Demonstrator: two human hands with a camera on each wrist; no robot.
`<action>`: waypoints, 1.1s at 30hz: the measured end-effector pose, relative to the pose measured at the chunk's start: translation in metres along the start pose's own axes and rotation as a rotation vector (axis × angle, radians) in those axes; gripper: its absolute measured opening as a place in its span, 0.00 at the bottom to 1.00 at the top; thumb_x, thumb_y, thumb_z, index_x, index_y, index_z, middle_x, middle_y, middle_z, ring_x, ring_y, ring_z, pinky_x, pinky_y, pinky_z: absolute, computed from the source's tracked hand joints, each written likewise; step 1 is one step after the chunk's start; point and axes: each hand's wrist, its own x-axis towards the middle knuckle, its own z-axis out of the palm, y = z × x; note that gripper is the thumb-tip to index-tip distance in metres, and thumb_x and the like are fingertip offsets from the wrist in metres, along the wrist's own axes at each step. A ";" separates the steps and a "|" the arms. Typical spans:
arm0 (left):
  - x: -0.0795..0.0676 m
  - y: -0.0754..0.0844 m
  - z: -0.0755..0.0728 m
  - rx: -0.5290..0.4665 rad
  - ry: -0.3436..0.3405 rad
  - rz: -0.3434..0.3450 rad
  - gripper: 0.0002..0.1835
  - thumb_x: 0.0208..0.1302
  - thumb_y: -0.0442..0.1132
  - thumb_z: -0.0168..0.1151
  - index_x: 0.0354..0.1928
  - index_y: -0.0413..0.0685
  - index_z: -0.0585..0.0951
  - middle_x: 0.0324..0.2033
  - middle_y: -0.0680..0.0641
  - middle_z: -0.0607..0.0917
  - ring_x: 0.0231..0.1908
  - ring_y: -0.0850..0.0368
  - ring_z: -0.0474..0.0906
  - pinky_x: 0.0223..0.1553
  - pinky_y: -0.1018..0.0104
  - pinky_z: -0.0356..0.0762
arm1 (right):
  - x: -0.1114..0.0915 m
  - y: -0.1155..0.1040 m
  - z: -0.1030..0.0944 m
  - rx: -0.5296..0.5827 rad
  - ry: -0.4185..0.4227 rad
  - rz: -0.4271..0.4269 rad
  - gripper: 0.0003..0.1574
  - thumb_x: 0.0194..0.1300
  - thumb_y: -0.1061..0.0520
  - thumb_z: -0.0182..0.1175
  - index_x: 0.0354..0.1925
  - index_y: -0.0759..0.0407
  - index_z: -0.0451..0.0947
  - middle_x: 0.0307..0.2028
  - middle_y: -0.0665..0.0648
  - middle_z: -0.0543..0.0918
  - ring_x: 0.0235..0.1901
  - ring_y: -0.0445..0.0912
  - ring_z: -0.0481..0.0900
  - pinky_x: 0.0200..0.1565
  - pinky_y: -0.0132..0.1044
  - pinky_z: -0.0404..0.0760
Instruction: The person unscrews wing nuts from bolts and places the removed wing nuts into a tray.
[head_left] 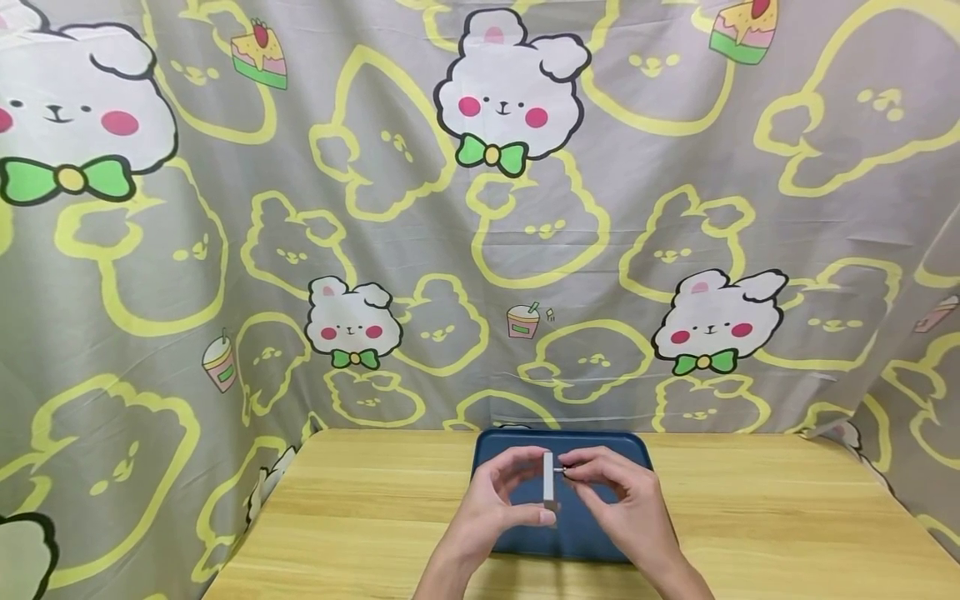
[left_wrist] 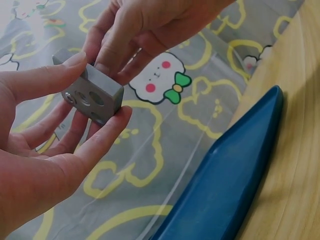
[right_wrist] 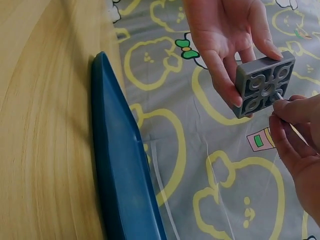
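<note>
My left hand (head_left: 491, 500) holds a grey square block (head_left: 549, 483) upright by its edges, thumb below and fingers above in the head view. One face of the block (right_wrist: 252, 80) shows round recesses and ribs in the right wrist view. Its other face (left_wrist: 106, 86) has several round holes in the left wrist view. My right hand (head_left: 626, 496) pinches a small metal screw (right_wrist: 278, 95) between thumb and fingertips. The screw's tip meets the ribbed face near one corner recess; how deep it sits is hidden by the fingers.
Beneath both hands a dark blue tray (head_left: 525, 543) lies on the wood-grain table (head_left: 360, 508). A grey curtain (head_left: 420, 242) printed with yellow outlines and white cartoon animals hangs behind the table and along its sides.
</note>
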 end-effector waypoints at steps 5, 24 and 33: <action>0.000 -0.001 -0.001 0.003 0.007 0.006 0.34 0.55 0.28 0.77 0.65 0.39 0.76 0.63 0.40 0.78 0.62 0.46 0.74 0.60 0.59 0.80 | 0.001 -0.001 -0.001 0.023 -0.010 0.004 0.21 0.54 0.78 0.71 0.40 0.56 0.87 0.44 0.62 0.86 0.46 0.46 0.86 0.44 0.38 0.88; -0.002 0.002 0.006 0.064 0.027 -0.003 0.31 0.53 0.23 0.74 0.62 0.40 0.79 0.60 0.38 0.80 0.61 0.47 0.75 0.55 0.51 0.84 | 0.007 -0.008 -0.001 0.183 0.001 0.713 0.24 0.69 0.48 0.68 0.53 0.66 0.83 0.42 0.62 0.89 0.38 0.54 0.90 0.39 0.42 0.90; 0.000 0.001 0.009 0.127 0.027 0.017 0.32 0.51 0.21 0.74 0.61 0.42 0.80 0.58 0.41 0.81 0.61 0.48 0.76 0.53 0.56 0.85 | 0.008 -0.006 -0.008 0.304 -0.081 0.812 0.28 0.70 0.50 0.68 0.55 0.73 0.81 0.39 0.64 0.89 0.40 0.57 0.89 0.40 0.43 0.90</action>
